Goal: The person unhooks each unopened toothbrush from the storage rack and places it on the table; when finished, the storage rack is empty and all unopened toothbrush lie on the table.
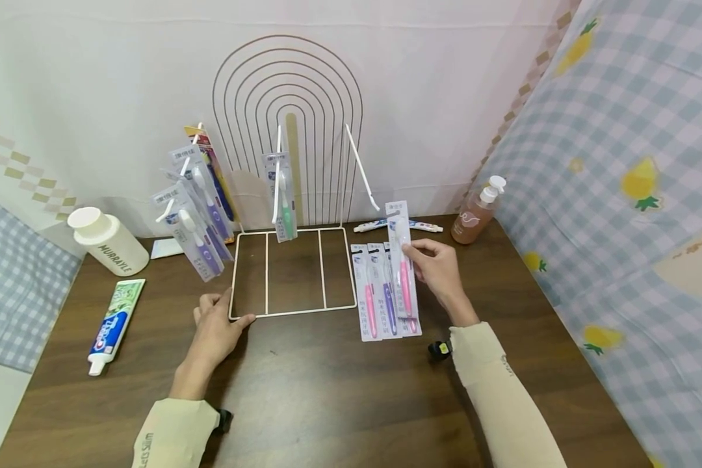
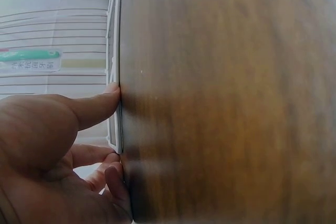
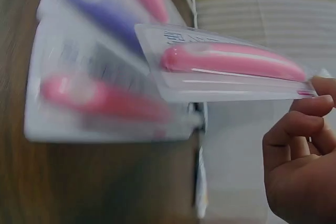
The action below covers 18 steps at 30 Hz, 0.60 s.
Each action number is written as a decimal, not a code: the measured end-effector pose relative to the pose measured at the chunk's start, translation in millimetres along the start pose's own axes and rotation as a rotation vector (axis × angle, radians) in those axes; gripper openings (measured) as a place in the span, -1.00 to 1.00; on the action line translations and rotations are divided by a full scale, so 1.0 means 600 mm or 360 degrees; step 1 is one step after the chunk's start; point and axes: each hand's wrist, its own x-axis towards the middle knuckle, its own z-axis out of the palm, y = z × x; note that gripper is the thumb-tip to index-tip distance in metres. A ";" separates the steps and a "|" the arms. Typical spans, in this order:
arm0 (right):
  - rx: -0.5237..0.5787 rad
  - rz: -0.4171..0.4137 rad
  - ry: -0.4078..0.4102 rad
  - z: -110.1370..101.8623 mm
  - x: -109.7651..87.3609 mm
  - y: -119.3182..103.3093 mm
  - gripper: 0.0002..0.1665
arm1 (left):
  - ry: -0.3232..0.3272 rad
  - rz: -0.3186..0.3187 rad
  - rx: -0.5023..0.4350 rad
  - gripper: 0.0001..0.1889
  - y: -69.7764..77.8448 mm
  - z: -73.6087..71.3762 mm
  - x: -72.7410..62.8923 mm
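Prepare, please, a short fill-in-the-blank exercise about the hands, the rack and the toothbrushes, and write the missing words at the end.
1. The right hand holds a pack whose toothbrush has a ____ handle.
2. The person's other hand, the ____ one, touches the rack.
3. The green toothbrush hangs on the rack's ____ hook.
4. Of the three hooks, as the person sees them, the ____ one carries nothing.

Missing words: pink; left; middle; right.

Three pink toothbrushes (image 1: 405, 286), one green toothbrush (image 1: 288, 220), one red-and-yellow pack (image 1: 218, 172), one rack (image 1: 266, 273), three hooks (image 1: 362, 167) and two bottles (image 1: 117, 244); overlaps allow only minimums for purple toothbrushes (image 1: 389, 308), three, and toothpaste tubes (image 1: 116, 322), two.
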 end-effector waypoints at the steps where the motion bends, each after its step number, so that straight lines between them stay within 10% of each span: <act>1: -0.0022 0.0023 0.0004 -0.008 0.001 0.005 -0.58 | -0.0006 -0.0003 0.0010 -0.08 0.000 0.000 0.000; 18: -0.0276 0.0364 -0.0085 -0.061 0.028 0.065 -0.61 | 0.0071 0.0052 -0.0005 -0.08 -0.010 0.004 0.002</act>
